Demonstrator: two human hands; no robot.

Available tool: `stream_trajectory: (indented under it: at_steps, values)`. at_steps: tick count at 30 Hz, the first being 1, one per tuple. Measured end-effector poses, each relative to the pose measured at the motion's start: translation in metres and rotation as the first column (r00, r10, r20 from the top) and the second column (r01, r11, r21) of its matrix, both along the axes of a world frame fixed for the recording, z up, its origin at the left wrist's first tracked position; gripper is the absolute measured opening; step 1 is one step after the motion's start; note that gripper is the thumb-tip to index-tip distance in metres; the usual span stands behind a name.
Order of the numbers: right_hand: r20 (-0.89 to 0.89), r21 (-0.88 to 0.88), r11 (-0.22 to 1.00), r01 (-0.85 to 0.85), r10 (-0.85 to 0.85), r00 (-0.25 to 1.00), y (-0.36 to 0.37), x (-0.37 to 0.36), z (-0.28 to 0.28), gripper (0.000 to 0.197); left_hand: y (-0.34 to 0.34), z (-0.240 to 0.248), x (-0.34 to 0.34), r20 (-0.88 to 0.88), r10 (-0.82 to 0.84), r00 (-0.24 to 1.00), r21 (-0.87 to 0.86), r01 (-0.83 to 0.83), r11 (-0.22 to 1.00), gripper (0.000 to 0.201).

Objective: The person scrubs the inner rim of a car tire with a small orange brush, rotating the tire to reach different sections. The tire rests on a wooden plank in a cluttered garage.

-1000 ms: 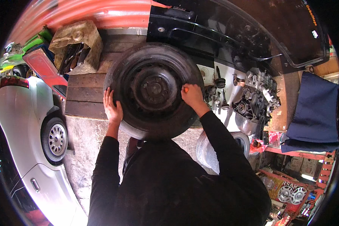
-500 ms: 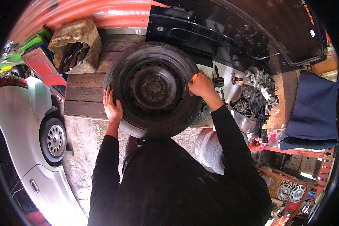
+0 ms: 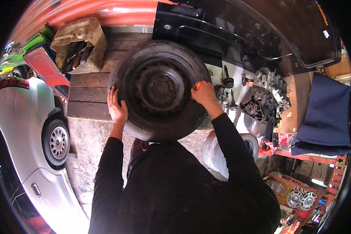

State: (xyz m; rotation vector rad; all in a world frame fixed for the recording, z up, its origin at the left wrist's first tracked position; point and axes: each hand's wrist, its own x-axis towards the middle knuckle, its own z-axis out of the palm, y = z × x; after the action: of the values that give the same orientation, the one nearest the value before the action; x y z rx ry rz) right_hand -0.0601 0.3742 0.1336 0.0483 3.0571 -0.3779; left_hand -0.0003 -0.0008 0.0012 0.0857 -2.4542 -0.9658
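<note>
A black car wheel (image 3: 122, 70), a tyre on a dark steel rim (image 3: 160, 89), lies face up in front of me at the edge of the wooden bench. My left hand (image 3: 117, 106) rests on the tyre's left sidewall, fingers stretched out and apart. On the opposite side, my right hand (image 3: 205, 94) is closed around a small tool with an orange handle (image 3: 198, 85), where the rim meets the tyre. My fist hides the tool's working end, so its kind does not show.
A stained cut-open canister (image 3: 80, 37) with tools stands on the bench planks (image 3: 87, 94). Right of the wheel are an engine (image 3: 263, 97) and loose metal parts. A dark car panel (image 3: 222, 27) leans behind. Loose tyres (image 3: 218, 154) lie below; a silver car (image 3: 35, 128) stands left.
My right hand has shifted slightly left and toward me, from the tyre sidewall to nearer the rim, still gripping the orange-handled tool. The left hand stays at the same spot on the tyre.
</note>
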Motion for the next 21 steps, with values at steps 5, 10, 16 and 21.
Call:
stream_trajectory:
  at_steps: [5,10,16,21]
  values:
    - [0.116,0.032,0.997,0.065,-0.068,0.991,-0.006,0.0,-0.032,0.032,0.0,-0.003,-0.003,-0.002,-0.012,1.0,0.008,0.012,1.0,0.058]
    - [-0.038,0.06,0.997,0.055,-0.053,0.998,-0.002,-0.015,-0.028,0.026,0.0,-0.001,-0.001,-0.035,-0.017,0.999,0.0,0.017,1.0,0.058]
    - [0.047,0.077,0.993,-0.086,0.083,0.995,-0.011,-0.005,-0.022,0.027,0.0,0.002,-0.001,-0.038,-0.019,0.999,0.003,0.019,1.0,0.057]
    - [0.129,-0.02,0.994,-0.109,0.11,0.986,-0.028,0.032,-0.021,0.027,0.003,0.005,0.0,0.019,-0.004,1.0,0.013,0.004,1.0,0.056]
